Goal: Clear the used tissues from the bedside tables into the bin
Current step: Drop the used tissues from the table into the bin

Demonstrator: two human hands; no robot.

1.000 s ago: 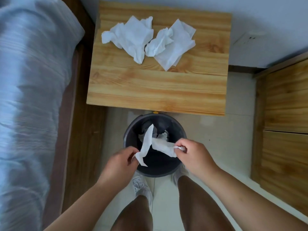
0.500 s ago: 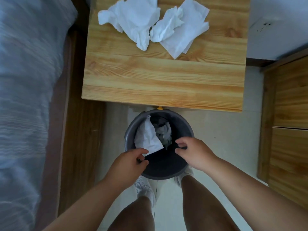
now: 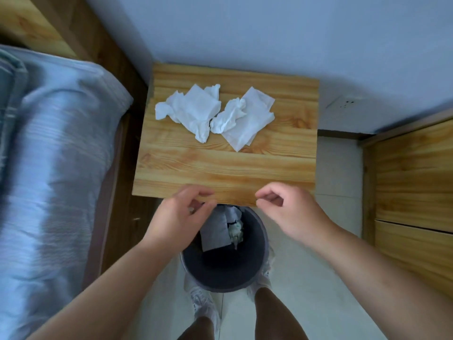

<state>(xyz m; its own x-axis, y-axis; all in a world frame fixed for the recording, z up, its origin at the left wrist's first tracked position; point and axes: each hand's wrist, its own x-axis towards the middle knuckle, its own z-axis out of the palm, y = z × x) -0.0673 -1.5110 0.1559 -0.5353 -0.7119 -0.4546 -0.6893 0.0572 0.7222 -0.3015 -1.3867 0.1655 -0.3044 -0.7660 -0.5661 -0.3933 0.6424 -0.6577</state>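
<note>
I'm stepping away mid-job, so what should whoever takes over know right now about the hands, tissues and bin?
Left hand and right hand: both empty, fingers loosely curled, above the bin by the bedside table's front edge.
Done: tissue lies inside the bin.
Left: the left tissue and the right tissue, touching each other, lie on the table.
Other bedside tables are out of view.
</note>
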